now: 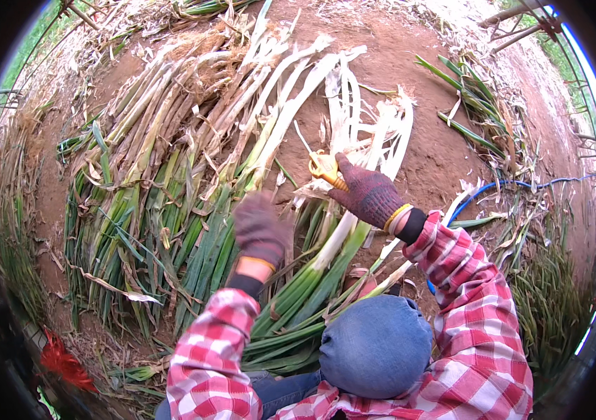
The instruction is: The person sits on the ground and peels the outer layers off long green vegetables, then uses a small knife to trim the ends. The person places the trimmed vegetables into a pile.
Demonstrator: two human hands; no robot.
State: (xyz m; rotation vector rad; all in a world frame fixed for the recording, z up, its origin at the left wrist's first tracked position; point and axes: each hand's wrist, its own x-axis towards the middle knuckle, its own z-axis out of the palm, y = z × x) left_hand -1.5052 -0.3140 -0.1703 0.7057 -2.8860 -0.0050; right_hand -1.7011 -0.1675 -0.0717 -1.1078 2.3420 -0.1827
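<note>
My right hand [367, 193], in a dark knitted glove, grips a yellow tool [325, 167] that looks like an air blow gun. White peeled stalks of long green onions [400, 139] lie on the soil just beyond it. My left hand [262, 228], gloved as well, is blurred by motion over the right edge of a pile of unpeeled green onions [156, 126]. Its fingers are too blurred to show whether they hold anything. Below my hands, the green leaves of some onions [290, 296] run toward my lap, beside my denim-covered knee [377, 346].
A blue hose [474, 197] runs from behind my right sleeve to the right. Cut green leaves [468, 94] lie at the upper right. More onions stand along the left rim [11, 205]. Red strips [64, 359] lie at the lower left. Dry peelings litter the soil.
</note>
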